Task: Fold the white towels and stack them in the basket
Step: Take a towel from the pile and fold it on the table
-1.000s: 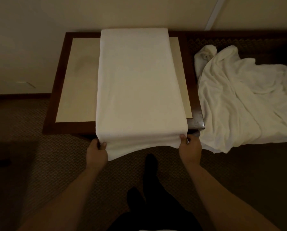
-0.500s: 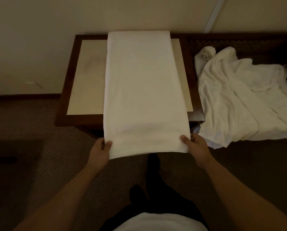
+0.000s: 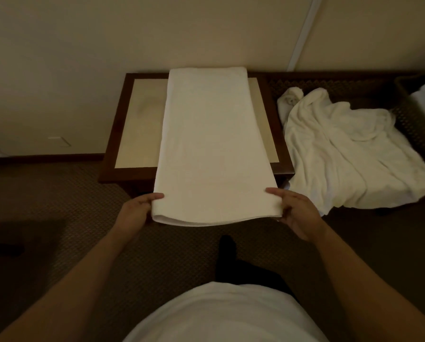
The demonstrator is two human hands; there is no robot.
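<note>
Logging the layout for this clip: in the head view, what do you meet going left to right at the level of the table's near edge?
Carpet → dark wooden table → left hand → folded white towel → right hand → crumpled white towel.

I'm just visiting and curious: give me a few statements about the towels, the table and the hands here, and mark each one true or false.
1. Both hands, left hand and right hand, grip the near end of the long towel. True.
2. The long towel lies wholly on the table. False: its near end hangs past the front edge, held up by the hands.
3. A crumpled towel lies to the right of the table. True.
4. The crumpled towel is neatly folded. False: it is loose and wrinkled.
5. The table's far edge stands by the wall. True.
</note>
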